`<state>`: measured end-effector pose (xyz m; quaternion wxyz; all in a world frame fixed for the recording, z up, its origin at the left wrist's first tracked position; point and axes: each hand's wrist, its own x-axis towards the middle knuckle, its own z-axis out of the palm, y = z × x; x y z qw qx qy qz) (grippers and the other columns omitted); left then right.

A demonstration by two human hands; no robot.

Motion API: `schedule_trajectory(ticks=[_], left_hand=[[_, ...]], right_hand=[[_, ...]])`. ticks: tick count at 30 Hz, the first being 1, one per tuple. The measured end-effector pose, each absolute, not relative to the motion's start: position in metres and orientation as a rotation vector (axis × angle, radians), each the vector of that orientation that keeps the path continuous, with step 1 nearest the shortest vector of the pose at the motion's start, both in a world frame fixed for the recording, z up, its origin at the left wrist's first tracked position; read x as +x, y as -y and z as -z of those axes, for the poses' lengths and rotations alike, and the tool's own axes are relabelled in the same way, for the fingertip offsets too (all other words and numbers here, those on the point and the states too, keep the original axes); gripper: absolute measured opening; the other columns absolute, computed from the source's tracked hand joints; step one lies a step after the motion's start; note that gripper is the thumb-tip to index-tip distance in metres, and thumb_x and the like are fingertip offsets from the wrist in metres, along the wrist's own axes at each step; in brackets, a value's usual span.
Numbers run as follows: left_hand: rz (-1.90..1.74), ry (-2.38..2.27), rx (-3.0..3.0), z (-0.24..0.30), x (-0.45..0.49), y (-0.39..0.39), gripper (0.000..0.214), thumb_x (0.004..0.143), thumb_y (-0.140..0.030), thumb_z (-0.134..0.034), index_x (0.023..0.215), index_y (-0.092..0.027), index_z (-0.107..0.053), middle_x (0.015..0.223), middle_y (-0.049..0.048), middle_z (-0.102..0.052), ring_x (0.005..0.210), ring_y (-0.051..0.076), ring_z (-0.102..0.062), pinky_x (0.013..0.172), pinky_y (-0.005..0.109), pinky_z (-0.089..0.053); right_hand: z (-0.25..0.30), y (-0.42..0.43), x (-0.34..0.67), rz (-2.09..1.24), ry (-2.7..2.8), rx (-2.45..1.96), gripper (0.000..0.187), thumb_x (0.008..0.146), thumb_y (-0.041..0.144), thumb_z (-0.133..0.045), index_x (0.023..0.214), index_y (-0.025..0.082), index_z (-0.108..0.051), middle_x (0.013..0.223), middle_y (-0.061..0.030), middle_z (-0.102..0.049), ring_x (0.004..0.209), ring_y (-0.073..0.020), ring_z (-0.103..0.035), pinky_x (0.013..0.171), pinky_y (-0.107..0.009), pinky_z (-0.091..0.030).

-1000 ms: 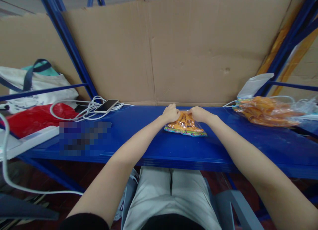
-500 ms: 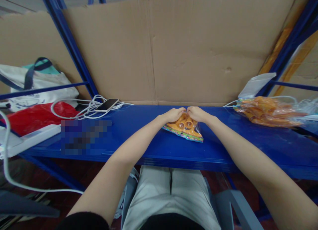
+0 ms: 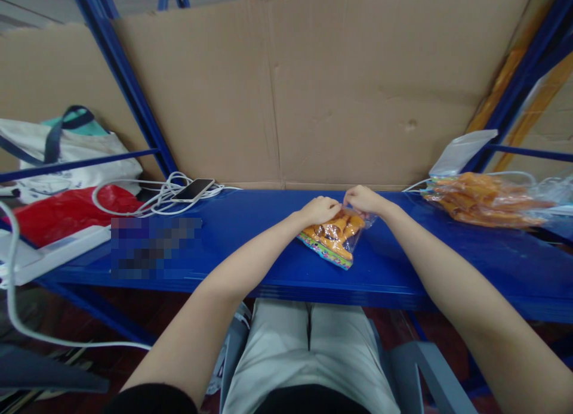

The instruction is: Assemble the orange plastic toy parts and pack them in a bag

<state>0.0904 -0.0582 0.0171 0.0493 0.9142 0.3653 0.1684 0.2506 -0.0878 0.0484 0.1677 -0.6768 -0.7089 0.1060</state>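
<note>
A clear plastic bag with orange pieces inside lies on the blue tabletop, its colourful printed strip facing me along the near edge. My left hand is closed over the bag's upper left side, fingers curled and partly hidden. At the upper right corner, my right hand pinches the clear plastic. Both hands touch the same bag, a small gap between them.
More bagged orange pieces lie at the right. At the left are a phone on coiled white cable, a red plastic bag and a tote bag. Cardboard stands behind the blue table.
My hands have moved apart: the right shifted to the right and the left lies further over the bag. The bag has turned, its printed strip now slanting more steeply.
</note>
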Motion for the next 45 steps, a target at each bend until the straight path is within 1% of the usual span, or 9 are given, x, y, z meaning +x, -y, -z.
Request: schedule_trajectory(ticks=[5, 8, 11, 19, 23, 28, 34, 40, 45], left_hand=[[-0.589, -1.189, 2.78, -0.016, 0.09, 0.06, 0.042, 0.099, -0.032, -0.039, 0.093, -0.017, -0.078, 0.096, 0.0113, -0.078, 0.094, 0.023, -0.072, 0.086, 0.033, -0.05], [-0.614, -1.217, 2.776, -0.017, 0.09, 0.061, 0.045, 0.099, -0.033, -0.04, 0.087, -0.016, -0.079, 0.092, 0.0129, -0.078, 0.091, 0.023, -0.072, 0.084, 0.032, -0.05], [-0.654, -1.286, 2.74, -0.017, 0.091, 0.062, 0.045, 0.1, -0.033, -0.04, 0.089, -0.016, -0.08, 0.093, 0.0125, -0.078, 0.09, 0.022, -0.072, 0.081, 0.03, -0.05], [-0.751, -1.429, 2.7, -0.016, 0.085, 0.056, 0.048, 0.1, -0.037, -0.038, 0.088, -0.016, -0.08, 0.092, 0.0121, -0.078, 0.09, 0.023, -0.072, 0.077, 0.029, -0.049], [-0.817, -1.412, 2.692, -0.012, 0.079, 0.045, 0.049, 0.099, -0.036, -0.037, 0.08, -0.017, -0.078, 0.086, 0.0101, -0.078, 0.086, 0.022, -0.072, 0.076, 0.028, -0.049], [-0.938, -1.327, 2.663, -0.006, 0.073, 0.032, 0.044, 0.097, -0.031, -0.037, 0.084, -0.018, -0.076, 0.088, 0.007, -0.077, 0.09, 0.021, -0.071, 0.08, 0.03, -0.05], [-1.101, -1.252, 2.547, -0.006, 0.069, 0.027, 0.038, 0.096, -0.025, -0.037, 0.089, -0.018, -0.073, 0.08, 0.0039, -0.075, 0.081, 0.019, -0.07, 0.081, 0.029, -0.051], [-1.286, -1.144, 2.41, -0.008, 0.07, 0.026, 0.034, 0.096, -0.022, -0.037, 0.09, -0.018, -0.07, 0.079, 0.0024, -0.073, 0.079, 0.017, -0.069, 0.079, 0.027, -0.051], [-1.551, -1.082, 2.353, -0.012, 0.067, 0.021, 0.028, 0.094, -0.016, -0.039, 0.095, -0.018, -0.067, 0.098, 0.0055, -0.074, 0.095, 0.018, -0.067, 0.089, 0.029, -0.05]], right_hand=[[-0.043, 0.078, 0.262, -0.161, 1.784, -1.933, 0.026, 0.088, 0.016, -0.049, 0.092, 0.011, -0.074, 0.067, -0.0079, -0.07, 0.052, -0.0138, -0.062, 0.06, -0.022, -0.049], [-0.037, 0.077, 0.262, -0.35, 1.778, -1.932, 0.021, 0.089, 0.021, -0.055, 0.081, 0.012, -0.072, 0.07, -0.007, -0.071, 0.056, -0.0126, -0.061, 0.056, -0.02, -0.047], [-0.032, 0.079, 0.261, -0.629, 1.771, -1.896, 0.028, 0.09, 0.032, -0.062, 0.07, 0.012, -0.067, 0.067, -0.005, -0.068, 0.053, -0.0101, -0.055, 0.05, -0.02, -0.042], [-0.031, 0.08, 0.259, -0.982, 1.655, -1.835, 0.038, 0.082, 0.047, -0.073, 0.067, 0.013, -0.064, 0.057, -0.0028, -0.062, 0.045, -0.0083, -0.05, 0.046, -0.021, -0.043], [-0.034, 0.086, 0.25, -1.145, 1.508, -1.761, 0.033, 0.081, 0.042, -0.076, 0.072, 0.012, -0.064, 0.059, -0.0041, -0.064, 0.048, -0.0103, -0.055, 0.047, -0.021, -0.045], [-0.034, 0.091, 0.237, -1.29, 1.396, -1.638, 0.028, 0.077, 0.034, -0.081, 0.08, 0.011, -0.066, 0.069, -0.0072, -0.07, 0.057, -0.012, -0.062, 0.053, -0.02, -0.051], [-0.033, 0.092, 0.23, -1.44, 1.281, -1.548, 0.008, 0.086, 0.016, -0.068, 0.091, 0.009, -0.067, 0.069, -0.0067, -0.071, 0.058, -0.0124, -0.064, 0.058, -0.02, -0.055], [-0.029, 0.086, 0.232, -1.607, 1.239, -1.372, 0.021, 0.085, 0.006, -0.06, 0.105, 0.009, -0.067, 0.074, -0.0061, -0.073, 0.062, -0.0132, -0.068, 0.074, -0.024, -0.059], [-0.028, 0.081, 0.239, -1.598, 1.196, -1.226, 0.031, 0.081, 0.006, -0.066, 0.111, 0.008, -0.066, 0.084, -0.01, -0.075, 0.072, -0.0164, -0.072, 0.087, -0.03, -0.057]])
